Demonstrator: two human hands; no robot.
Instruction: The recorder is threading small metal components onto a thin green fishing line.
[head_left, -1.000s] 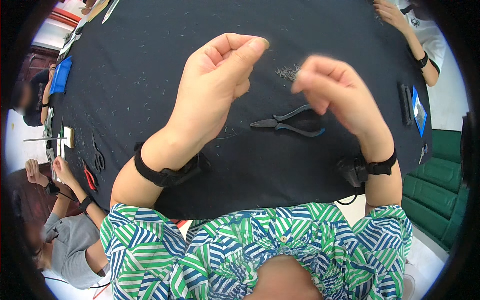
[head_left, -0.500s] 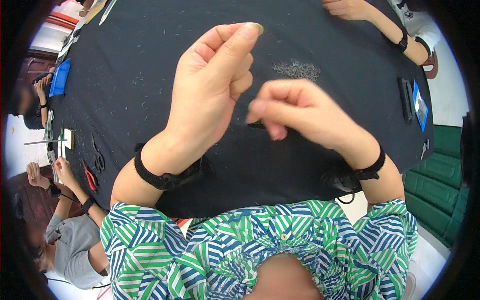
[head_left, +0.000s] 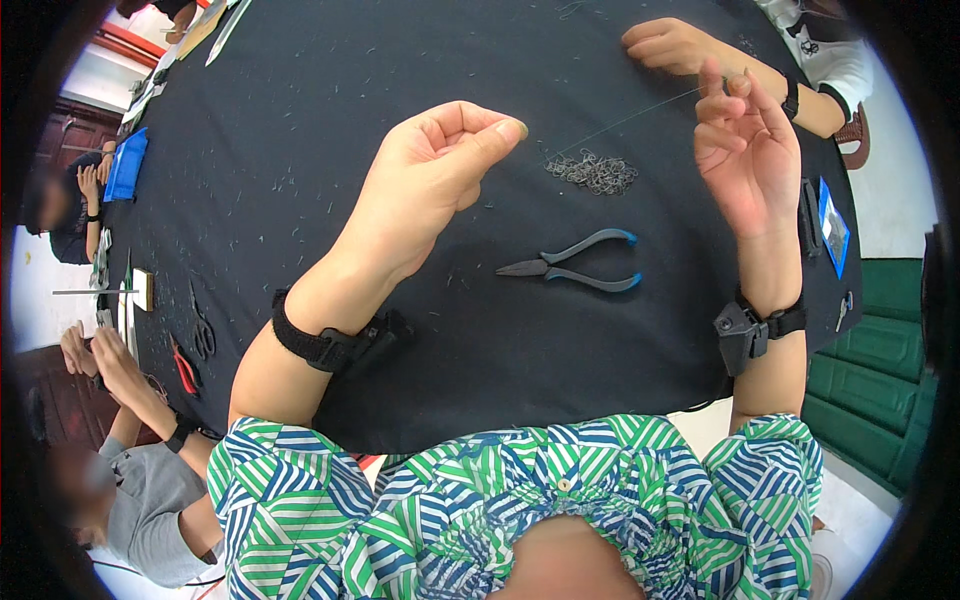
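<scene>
My left hand [head_left: 425,185] is raised over the black cloth, thumb and forefinger pinched together. Whatever sits between those fingertips is too small to make out. Off to the right, my right hand [head_left: 748,160] is lifted palm up, its thumb bent against the fingers and some fingers partly stretched. A thin greenish line [head_left: 630,120] runs from its fingertips down leftward toward the left fingertips; its left end fades out. Below the line lies a pile of small bent metal wire pieces, like hooks [head_left: 598,174]. Pliers with grey and blue handles [head_left: 575,265] lie between my forearms, jaws pointing left.
Red-handled pliers [head_left: 184,368] and dark scissors [head_left: 203,330] lie at the left edge. A blue tray [head_left: 126,165] stands farther left. A black case [head_left: 810,215] and a blue packet [head_left: 833,228] lie at right. A co-worker's hand [head_left: 665,45] rests beyond my right hand; others sit at left.
My right hand has swung up and right, away from my left hand, and the thin line now stretches out. The left hand has come slightly nearer me. The pliers are now uncovered.
</scene>
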